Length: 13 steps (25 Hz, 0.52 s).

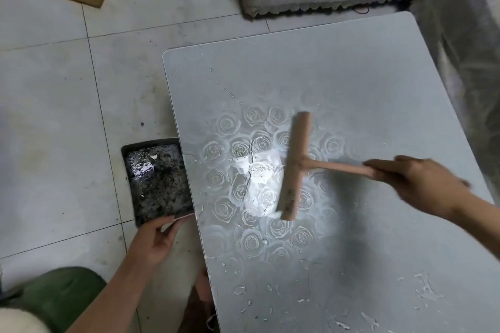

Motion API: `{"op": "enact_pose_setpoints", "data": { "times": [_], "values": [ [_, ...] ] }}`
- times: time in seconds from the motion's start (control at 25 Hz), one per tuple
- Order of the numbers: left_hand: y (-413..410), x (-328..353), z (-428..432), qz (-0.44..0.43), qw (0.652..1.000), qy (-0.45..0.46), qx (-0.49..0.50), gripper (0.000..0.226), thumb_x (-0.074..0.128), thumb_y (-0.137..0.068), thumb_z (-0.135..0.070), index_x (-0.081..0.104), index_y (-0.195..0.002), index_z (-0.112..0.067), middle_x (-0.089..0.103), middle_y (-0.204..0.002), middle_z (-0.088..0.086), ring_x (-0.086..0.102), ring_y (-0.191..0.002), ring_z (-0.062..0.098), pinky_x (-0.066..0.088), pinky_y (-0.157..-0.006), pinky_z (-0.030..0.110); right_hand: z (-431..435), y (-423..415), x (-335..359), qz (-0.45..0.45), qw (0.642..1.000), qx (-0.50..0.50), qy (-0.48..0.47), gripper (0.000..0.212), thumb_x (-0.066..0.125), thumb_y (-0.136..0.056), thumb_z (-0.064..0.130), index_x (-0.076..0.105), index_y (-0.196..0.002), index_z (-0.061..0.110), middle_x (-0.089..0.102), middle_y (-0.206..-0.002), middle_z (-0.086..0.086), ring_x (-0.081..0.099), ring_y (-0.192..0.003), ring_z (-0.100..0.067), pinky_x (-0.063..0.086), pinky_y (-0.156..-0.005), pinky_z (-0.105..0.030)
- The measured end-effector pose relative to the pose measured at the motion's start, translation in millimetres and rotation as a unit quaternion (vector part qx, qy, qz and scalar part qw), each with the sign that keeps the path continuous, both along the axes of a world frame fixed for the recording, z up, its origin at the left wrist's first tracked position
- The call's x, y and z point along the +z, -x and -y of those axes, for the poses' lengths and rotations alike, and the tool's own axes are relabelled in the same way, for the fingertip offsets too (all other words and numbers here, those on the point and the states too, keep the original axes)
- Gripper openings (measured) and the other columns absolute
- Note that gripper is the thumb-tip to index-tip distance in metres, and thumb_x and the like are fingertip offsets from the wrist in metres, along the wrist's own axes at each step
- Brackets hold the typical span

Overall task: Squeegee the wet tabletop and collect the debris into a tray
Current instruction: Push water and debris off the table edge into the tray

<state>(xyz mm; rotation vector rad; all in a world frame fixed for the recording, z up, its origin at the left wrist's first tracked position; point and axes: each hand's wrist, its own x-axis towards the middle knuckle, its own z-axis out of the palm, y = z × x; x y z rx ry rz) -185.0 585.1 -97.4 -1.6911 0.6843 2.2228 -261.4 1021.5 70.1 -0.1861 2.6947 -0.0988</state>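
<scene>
Clearly a sweeping stroke is in hand: the right hand point(422, 184) grips the handle of the pinkish squeegee point(295, 167). Its blade lies across the rose-patterned middle of the wet tabletop point(351, 76), too blurred for me to tell whether it touches the surface. The left hand point(154, 240) pinches the near edge of the dark tray point(127, 159), held against the table's left edge and just below it, with water and dark debris inside. Next, I judge, the blade needs drawing left to the edge above the tray, pressed flat so the film spills in. Droplets point(424, 289) near the front corner want at least 1 more pass.
</scene>
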Motion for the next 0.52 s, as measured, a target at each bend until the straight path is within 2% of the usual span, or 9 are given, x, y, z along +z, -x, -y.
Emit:
{"op": "enact_pose_setpoints", "data": {
  "times": [0.08,0.12,0.24,0.32,0.4,0.44,0.52],
  "values": [
    [-1.0,-2.6,-0.2,-0.002,1.000,0.008,0.004,0.054,0.037,-0.086,0.016,0.047,-0.135,-0.004,0.051,-0.139,0.014,0.048,-0.126,0.040,0.054,-0.078,0.039,-11.1,-5.1,8.3,-0.014,0.998,0.021,-0.057,0.028,0.052,-0.093,0.038,0.069,-0.114,0.033,0.042,-0.062,0.010,0.062,-0.059,-0.031,0.047,-0.062,-0.037],
    [-1.7,-3.3,0.1,-0.001,1.000,0.011,0.005,0.056,0.038,-0.086,0.017,0.046,-0.137,-0.004,0.052,-0.138,0.014,0.049,-0.125,0.039,0.054,-0.078,0.039,4.3,-2.9,4.6,-0.006,0.998,0.032,-0.059,0.028,0.053,-0.093,0.037,0.068,-0.116,0.033,0.047,-0.065,0.007,0.063,-0.063,-0.031,0.048,-0.066,-0.039],
    [-3.0,-4.5,-1.2,0.007,1.000,0.016,0.018,0.055,0.039,-0.084,0.018,0.047,-0.135,-0.003,0.057,-0.129,0.015,0.056,-0.115,0.036,0.054,-0.076,0.040,90.4,10.0,-27.8,0.048,0.995,0.082,0.002,0.037,0.037,-0.096,0.039,0.049,-0.131,0.042,0.061,-0.094,0.003,0.063,-0.094,-0.023,0.041,-0.086,-0.035],
    [-3.0,-2.2,-1.0,-0.001,1.000,0.018,0.016,0.046,0.040,-0.084,0.018,0.053,-0.123,-0.002,0.068,-0.107,0.014,0.067,-0.094,0.033,0.056,-0.074,0.039,153.9,18.8,-48.3,0.034,0.989,0.143,0.003,0.041,0.029,-0.096,0.043,0.044,-0.133,0.041,0.060,-0.104,0.001,0.059,-0.100,-0.023,0.035,-0.087,-0.034],
    [-2.6,-0.6,-2.4,0.003,1.000,0.020,0.011,0.034,0.041,-0.085,0.017,0.056,-0.108,-0.002,0.073,-0.082,0.011,0.072,-0.072,0.028,0.057,-0.070,0.035,178.5,23.1,-47.4,0.005,0.986,0.169,0.007,0.036,0.035,-0.096,0.041,0.049,-0.130,0.038,0.061,-0.099,-0.002,0.061,-0.094,-0.025,0.035,-0.082,-0.034],
    [-3.5,-0.5,-2.0,0.001,1.000,0.018,0.010,0.032,0.040,-0.085,0.017,0.056,-0.105,-0.002,0.073,-0.081,0.010,0.071,-0.073,0.028,0.057,-0.070,0.035,176.3,22.1,-39.5,-0.012,0.986,0.167,0.014,0.033,0.043,-0.094,0.038,0.054,-0.126,0.036,0.063,-0.092,-0.003,0.063,-0.087,-0.027,0.037,-0.079,-0.036],
    [-5.3,-1.3,0.0,-0.007,1.000,0.002,0.021,0.036,0.040,-0.085,0.018,0.056,-0.110,-0.002,0.069,-0.101,0.015,0.066,-0.095,0.035,0.057,-0.072,0.038,152.6,18.4,-21.3,-0.069,0.990,0.123,0.029,0.029,0.066,-0.083,0.022,0.067,-0.112,0.029,0.063,-0.072,-0.006,0.064,-0.066,-0.031,0.044,-0.068,-0.039]
  ]
}}
